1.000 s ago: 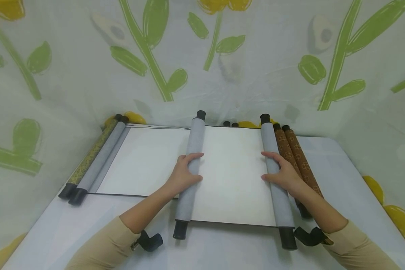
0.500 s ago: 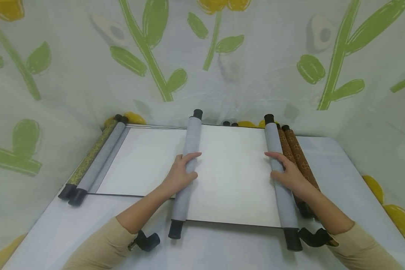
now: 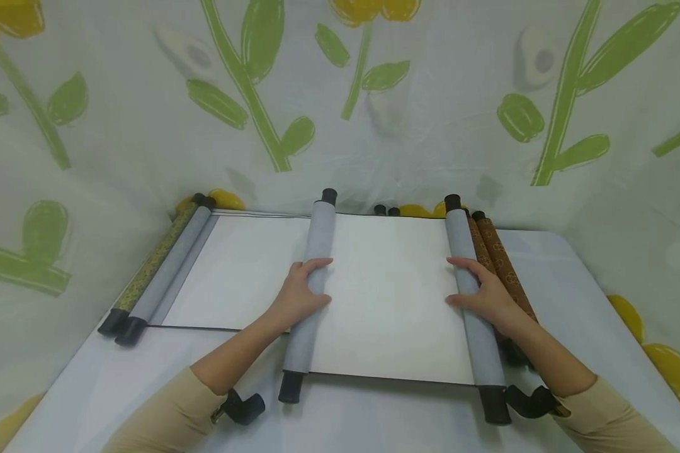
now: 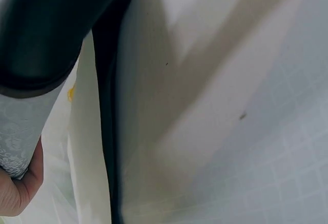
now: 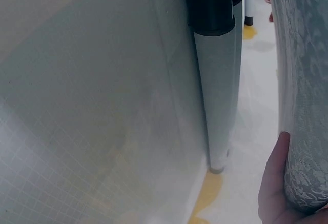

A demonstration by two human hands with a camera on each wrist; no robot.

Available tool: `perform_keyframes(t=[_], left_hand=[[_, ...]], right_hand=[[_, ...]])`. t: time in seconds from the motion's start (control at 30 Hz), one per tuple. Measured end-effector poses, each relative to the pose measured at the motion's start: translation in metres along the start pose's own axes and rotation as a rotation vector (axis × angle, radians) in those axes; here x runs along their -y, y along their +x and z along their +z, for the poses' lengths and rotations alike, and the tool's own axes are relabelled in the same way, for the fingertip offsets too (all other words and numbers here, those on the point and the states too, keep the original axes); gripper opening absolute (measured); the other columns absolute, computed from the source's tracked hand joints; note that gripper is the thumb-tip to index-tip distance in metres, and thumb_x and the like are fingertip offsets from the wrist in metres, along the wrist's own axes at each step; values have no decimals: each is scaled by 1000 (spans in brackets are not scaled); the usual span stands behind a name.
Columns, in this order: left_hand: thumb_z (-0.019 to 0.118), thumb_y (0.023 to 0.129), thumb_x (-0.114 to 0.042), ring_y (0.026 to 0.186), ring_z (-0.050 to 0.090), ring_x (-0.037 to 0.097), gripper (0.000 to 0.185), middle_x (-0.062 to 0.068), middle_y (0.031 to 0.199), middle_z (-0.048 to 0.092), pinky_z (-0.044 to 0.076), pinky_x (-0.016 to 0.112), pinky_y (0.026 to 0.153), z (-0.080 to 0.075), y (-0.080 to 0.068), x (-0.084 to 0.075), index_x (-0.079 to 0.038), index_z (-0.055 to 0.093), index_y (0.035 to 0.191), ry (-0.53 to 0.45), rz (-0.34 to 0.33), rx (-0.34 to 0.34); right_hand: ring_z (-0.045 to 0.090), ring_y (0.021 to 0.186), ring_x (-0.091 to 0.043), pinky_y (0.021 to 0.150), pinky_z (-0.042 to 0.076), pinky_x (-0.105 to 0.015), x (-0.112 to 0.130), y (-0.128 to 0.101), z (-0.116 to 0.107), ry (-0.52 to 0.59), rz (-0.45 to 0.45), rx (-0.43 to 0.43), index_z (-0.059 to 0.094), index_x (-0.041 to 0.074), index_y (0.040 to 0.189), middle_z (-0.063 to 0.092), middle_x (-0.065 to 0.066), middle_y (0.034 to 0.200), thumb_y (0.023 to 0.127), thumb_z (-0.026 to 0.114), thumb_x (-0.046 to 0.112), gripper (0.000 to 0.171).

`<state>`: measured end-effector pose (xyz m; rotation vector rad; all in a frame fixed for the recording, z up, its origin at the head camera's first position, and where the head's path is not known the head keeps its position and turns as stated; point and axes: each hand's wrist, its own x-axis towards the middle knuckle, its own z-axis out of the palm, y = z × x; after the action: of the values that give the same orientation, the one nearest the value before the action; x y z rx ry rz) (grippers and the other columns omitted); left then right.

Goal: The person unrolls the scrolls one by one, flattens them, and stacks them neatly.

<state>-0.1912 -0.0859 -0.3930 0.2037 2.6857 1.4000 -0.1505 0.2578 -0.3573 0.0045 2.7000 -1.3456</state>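
A scroll lies unrolled on the table, with white paper [image 3: 388, 296] stretched between two grey rollers with black end caps. My left hand [image 3: 301, 290] grips the left roller [image 3: 319, 236] near its middle, fingers curled over the top. My right hand [image 3: 481, 294] grips the right roller [image 3: 459, 242] the same way. The left wrist view shows my palm [image 4: 18, 193] against the grey patterned roller [image 4: 20, 131] below its black cap [image 4: 46, 24]. In the right wrist view my thumb [image 5: 274, 183] presses the grey roller [image 5: 302, 80].
A second open scroll [image 3: 243, 270] lies under the first and reaches left to a grey roller [image 3: 170, 270] beside an olive patterned scroll [image 3: 153, 258]. Two brown patterned scrolls [image 3: 501, 264] lie against the right roller. A floral cloth [image 3: 340, 94] hangs close behind and around the table [image 3: 374, 415].
My left hand has drawn the left roller leftward and my right hand has shifted the right roller slightly right, so more white paper shows between them.
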Motion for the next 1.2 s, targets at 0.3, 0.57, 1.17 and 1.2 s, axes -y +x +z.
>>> perform_keyframes(t=[0.3, 0.57, 1.17, 1.2], left_hand=[[63, 72, -2, 103, 48, 33, 69, 19, 126, 42, 45, 46, 78, -3, -2, -1, -26, 50, 135, 18, 4, 4], [55, 77, -5, 98, 43, 31, 60, 18, 119, 42, 38, 36, 70, -12, -4, 5, -25, 55, 133, 20, -2, 15], [69, 76, -9, 105, 47, 34, 61, 20, 123, 41, 45, 49, 81, -16, -4, 7, -24, 54, 133, 29, -5, -4], [67, 76, -8, 105, 47, 34, 61, 20, 123, 41, 45, 49, 80, -17, -4, 7, -24, 54, 133, 29, -4, -7]], right_hand=[[17, 136, -45, 99, 20, -68, 1, -1, -1, 34, -22, 7, 35, 10, 145, 18, -23, 153, 81, 68, 5, 72], [21, 135, -40, 96, 29, -59, -1, -4, -6, 32, -44, 27, 33, 8, 145, 19, -21, 154, 86, 48, -1, 61], [17, 137, -47, 100, 20, -69, -4, -3, -8, 5, -34, -13, 36, 8, 144, 21, -24, 153, 80, 71, 8, 72], [16, 138, -46, 100, 19, -69, -4, -3, -8, 11, -38, -11, 36, 7, 144, 20, -24, 153, 81, 69, 7, 71]])
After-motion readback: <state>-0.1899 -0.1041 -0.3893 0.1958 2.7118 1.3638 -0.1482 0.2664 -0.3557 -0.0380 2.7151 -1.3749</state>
